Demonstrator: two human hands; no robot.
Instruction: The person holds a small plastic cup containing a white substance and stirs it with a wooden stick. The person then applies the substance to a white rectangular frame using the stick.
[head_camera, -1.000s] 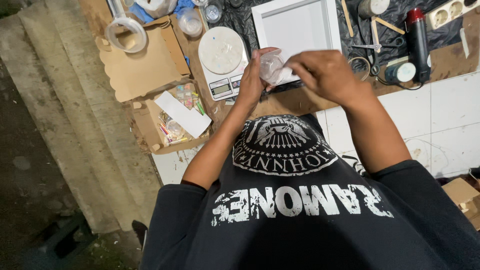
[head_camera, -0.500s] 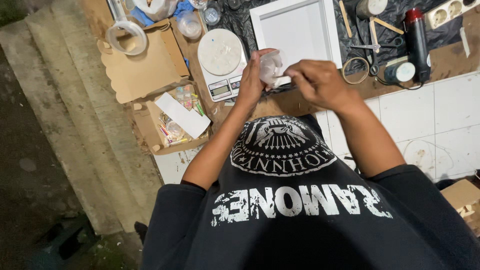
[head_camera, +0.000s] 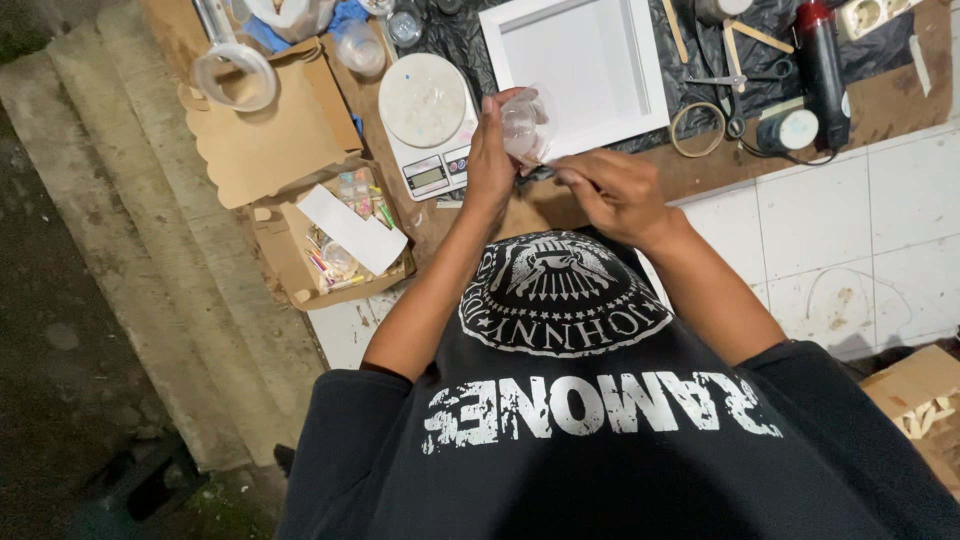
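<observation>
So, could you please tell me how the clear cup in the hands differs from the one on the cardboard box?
The small clear plastic cup is gripped by the left hand and tilted; the larger clear cup stands free on the brown cardboard box. The right hand works at the held cup's lower edge. Both are transparent.

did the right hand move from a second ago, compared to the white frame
Yes. The right hand has dropped back from the near edge of the white frame toward the person's chest, while the left hand holds the clear cup against that edge.
</observation>
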